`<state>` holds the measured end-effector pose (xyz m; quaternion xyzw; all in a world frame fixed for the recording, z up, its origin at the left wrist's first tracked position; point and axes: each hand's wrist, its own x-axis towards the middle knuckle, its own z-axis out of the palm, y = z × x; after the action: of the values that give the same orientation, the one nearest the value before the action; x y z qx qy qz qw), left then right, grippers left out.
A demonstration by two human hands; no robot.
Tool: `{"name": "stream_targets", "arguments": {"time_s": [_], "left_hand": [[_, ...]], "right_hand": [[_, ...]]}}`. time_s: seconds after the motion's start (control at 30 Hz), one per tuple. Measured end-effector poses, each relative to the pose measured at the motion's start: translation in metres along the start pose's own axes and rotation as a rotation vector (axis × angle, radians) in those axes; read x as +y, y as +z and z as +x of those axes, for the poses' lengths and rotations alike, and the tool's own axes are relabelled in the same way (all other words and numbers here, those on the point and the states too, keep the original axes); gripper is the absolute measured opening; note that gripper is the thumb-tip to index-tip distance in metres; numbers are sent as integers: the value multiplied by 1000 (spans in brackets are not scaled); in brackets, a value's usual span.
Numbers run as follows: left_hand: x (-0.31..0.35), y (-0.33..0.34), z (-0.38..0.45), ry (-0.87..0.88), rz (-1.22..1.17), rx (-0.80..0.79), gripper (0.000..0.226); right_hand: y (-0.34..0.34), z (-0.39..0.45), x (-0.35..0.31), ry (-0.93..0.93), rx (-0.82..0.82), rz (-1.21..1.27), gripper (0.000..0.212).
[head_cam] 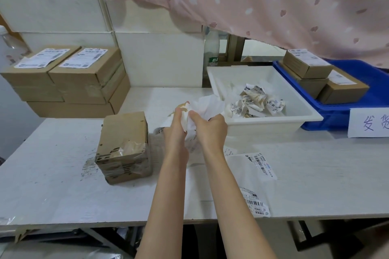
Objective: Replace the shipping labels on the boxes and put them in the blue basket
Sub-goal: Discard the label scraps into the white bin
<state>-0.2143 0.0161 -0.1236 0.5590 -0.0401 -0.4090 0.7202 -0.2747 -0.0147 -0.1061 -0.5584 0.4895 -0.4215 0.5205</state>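
My left hand [175, 130] and my right hand [208, 130] are raised over the table's middle and together grip a crumpled white label [203, 106] with torn brown card stuck to it. To their left a cardboard box [124, 147] with taped sides stands on the table; its top bears no label. Fresh shipping labels [257, 176] lie flat on the table to the right of my forearms. The blue basket [357, 109] at the far right holds three labelled boxes [309, 65].
A white tray [271, 124] with several crumpled labels sits next to the blue basket. Stacked labelled boxes [69, 82] stand at the back left. A pink curtain [273, 2] hangs over the right side. A handwritten sign [370, 122] hangs on the basket's front.
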Motion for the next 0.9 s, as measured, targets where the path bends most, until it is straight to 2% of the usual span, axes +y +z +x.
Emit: {"name": "stream_targets", "arguments": {"time_s": [0.1, 0.27, 0.37, 0.47, 0.6, 0.9], "left_hand": [[1, 0, -3, -20, -97, -13, 22], [-1, -2, -1, -74, -274, -50, 26], [-2, 3, -4, -137, -380, 4, 43], [-2, 10, -9, -112, -454, 101, 38], [2, 14, -13, -35, -435, 251, 22], [5, 15, -21, -11, -380, 326, 22]], "right_hand": [[2, 2, 1, 75, -4, 30, 39], [12, 1, 10, 182, 13, 137, 16], [20, -3, 13, 220, 66, 164, 23], [23, -6, 15, 210, 95, 183, 19], [23, -5, 16, 197, 99, 188, 19], [20, -6, 15, 176, 133, 198, 18]]}}
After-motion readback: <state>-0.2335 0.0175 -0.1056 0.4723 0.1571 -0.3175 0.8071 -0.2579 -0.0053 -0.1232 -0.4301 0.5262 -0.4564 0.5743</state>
